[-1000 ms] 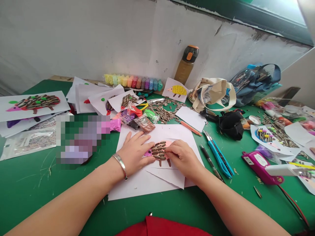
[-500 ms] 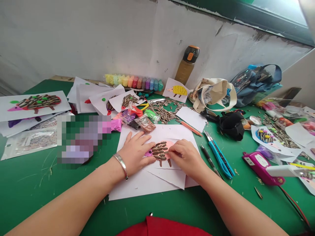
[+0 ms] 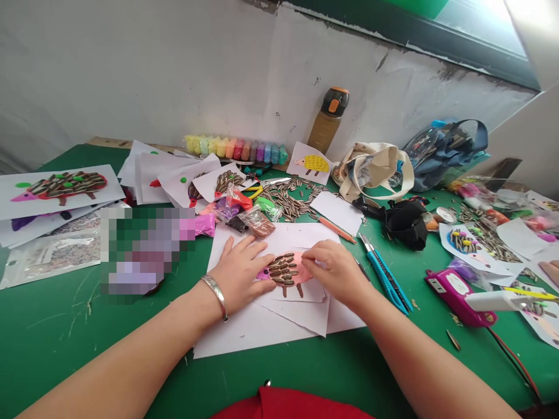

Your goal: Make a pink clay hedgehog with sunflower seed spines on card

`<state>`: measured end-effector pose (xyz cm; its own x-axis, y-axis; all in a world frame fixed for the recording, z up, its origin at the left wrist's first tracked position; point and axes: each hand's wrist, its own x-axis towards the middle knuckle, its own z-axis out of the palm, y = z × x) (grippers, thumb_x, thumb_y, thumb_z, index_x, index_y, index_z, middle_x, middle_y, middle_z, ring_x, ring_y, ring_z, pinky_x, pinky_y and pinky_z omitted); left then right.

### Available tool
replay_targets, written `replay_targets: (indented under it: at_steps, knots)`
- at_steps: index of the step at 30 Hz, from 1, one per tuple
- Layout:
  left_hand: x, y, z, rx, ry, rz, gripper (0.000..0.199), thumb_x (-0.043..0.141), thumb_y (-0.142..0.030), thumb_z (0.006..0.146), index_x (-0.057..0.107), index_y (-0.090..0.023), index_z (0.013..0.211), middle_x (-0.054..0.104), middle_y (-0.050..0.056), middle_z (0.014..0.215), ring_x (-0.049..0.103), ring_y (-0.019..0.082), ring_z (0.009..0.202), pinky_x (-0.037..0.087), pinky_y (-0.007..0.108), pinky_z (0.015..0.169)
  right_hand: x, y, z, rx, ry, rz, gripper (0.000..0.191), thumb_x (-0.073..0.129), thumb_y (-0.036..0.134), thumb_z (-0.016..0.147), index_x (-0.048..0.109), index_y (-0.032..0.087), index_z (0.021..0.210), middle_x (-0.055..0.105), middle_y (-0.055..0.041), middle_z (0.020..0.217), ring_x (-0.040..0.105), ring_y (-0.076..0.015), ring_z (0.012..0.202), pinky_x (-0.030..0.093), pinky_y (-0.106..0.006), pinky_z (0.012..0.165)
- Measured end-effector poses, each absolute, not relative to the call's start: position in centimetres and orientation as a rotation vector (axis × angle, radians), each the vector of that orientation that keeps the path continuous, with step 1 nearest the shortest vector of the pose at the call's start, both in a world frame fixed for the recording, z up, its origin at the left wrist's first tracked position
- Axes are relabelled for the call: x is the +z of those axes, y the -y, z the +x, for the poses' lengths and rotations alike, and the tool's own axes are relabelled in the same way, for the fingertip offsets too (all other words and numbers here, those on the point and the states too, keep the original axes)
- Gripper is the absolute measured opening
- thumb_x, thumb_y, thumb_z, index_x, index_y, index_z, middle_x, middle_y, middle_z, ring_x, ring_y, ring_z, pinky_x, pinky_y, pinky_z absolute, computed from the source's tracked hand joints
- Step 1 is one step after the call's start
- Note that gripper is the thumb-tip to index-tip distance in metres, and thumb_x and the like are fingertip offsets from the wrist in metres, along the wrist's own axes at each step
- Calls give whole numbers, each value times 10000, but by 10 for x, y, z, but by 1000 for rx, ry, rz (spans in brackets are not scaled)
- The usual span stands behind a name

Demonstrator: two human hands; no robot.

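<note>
My left hand lies spread on white paper, its fingertips at the purple head of a clay hedgehog. A silver bangle is on that wrist. The hedgehog has a pink body, brown legs and rows of striped sunflower seeds over its left part; the pink right part is bare. My right hand is just over that right end, thumb and forefinger pinched together. Whatever is between those fingertips is hidden from view.
Loose sunflower seeds and bagged clay lie behind the paper. Right of it are a blue utility knife, an orange pencil and a magenta device. A bottle stands by the wall. Another person's hand shows far right.
My right hand has shifted slightly right and up from the edge of the seed rows, uncovering more pink clay. My left hand keeps its place. Another person's fingers show more at the right edge.
</note>
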<state>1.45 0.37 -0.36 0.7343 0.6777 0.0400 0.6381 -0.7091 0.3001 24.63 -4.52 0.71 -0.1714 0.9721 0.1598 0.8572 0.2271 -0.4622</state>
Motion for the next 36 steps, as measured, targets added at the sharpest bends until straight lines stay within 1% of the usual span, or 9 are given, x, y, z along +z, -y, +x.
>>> replay_targets:
  at_steps: [4, 8, 12, 16, 23, 28, 30, 33, 36]
  knots:
    - [-3, -4, 13, 218, -1021, 2661, 398, 620, -438, 835, 621, -228, 1173, 540, 123, 1344, 388, 382, 1279, 245, 695, 1015, 22, 8, 258, 170, 2116, -1862, 240, 501, 183, 871, 710, 231, 762, 655, -39, 787, 566, -188, 787, 395, -306, 694]
    - [-3, -4, 12, 232, -1019, 2656, 401, 617, -434, 838, 614, -222, 1178, 547, 128, 1337, 390, 377, 1276, 235, 696, 1016, 19, -35, 259, 4, 2187, -2014, 284, 447, 146, 859, 699, 223, 755, 642, -53, 778, 551, -193, 786, 340, -294, 648]
    - [-5, -4, 12, 234, -1013, 2654, 413, 622, -448, 834, 607, -227, 1182, 552, 118, 1330, 396, 372, 1265, 245, 686, 1014, 6, -59, 251, -44, 2196, -2037, 244, 460, 156, 839, 695, 222, 854, 651, -61, 839, 544, -204, 818, 312, -294, 643]
    - [-5, -2, 12, 228, -1032, 2639, 427, 625, -454, 834, 600, -232, 1198, 543, 114, 1344, 381, 378, 1277, 236, 693, 1016, -4, -64, 245, -80, 2205, -2049, 236, 455, 164, 844, 684, 209, 880, 644, -80, 894, 543, -216, 846, 298, -303, 646]
    - [-3, -4, 12, 217, -1020, 2632, 419, 630, -439, 833, 606, -223, 1192, 547, 115, 1333, 382, 375, 1282, 236, 695, 1015, -8, -62, 250, -91, 2252, -1999, 248, 427, 154, 875, 668, 196, 835, 637, -75, 849, 546, -205, 833, 315, -301, 681]
    - [-5, -4, 12, 228, -1011, 2639, 427, 616, -451, 841, 606, -223, 1201, 541, 121, 1341, 380, 382, 1284, 236, 704, 1010, 4, -45, 254, -108, 2229, -1988, 245, 428, 189, 905, 663, 175, 835, 637, -88, 822, 554, -213, 825, 344, -308, 696]
    - [-4, -4, 12, 233, -1013, 2640, 425, 621, -450, 837, 610, -225, 1197, 547, 120, 1334, 391, 379, 1272, 248, 698, 1007, 11, -26, 253, -75, 2179, -1970, 260, 407, 191, 925, 663, 187, 881, 646, -69, 834, 568, -194, 812, 372, -297, 700]
    - [-3, -3, 12, 236, -1009, 2644, 406, 631, -444, 830, 620, -234, 1177, 555, 113, 1323, 410, 369, 1254, 268, 686, 1001, 18, 11, 250, 253, 2039, -1733, 208, 463, 204, 919, 669, 221, 892, 678, -19, 843, 595, -158, 777, 424, -281, 735]
    - [-3, -3, 13, 237, -1024, 2647, 410, 619, -456, 838, 618, -236, 1184, 550, 113, 1334, 398, 373, 1272, 257, 687, 1013, 16, 44, 247, 503, 2005, -1625, 176, 505, 179, 899, 672, 234, 897, 691, -3, 861, 612, -153, 793, 452, -272, 709]
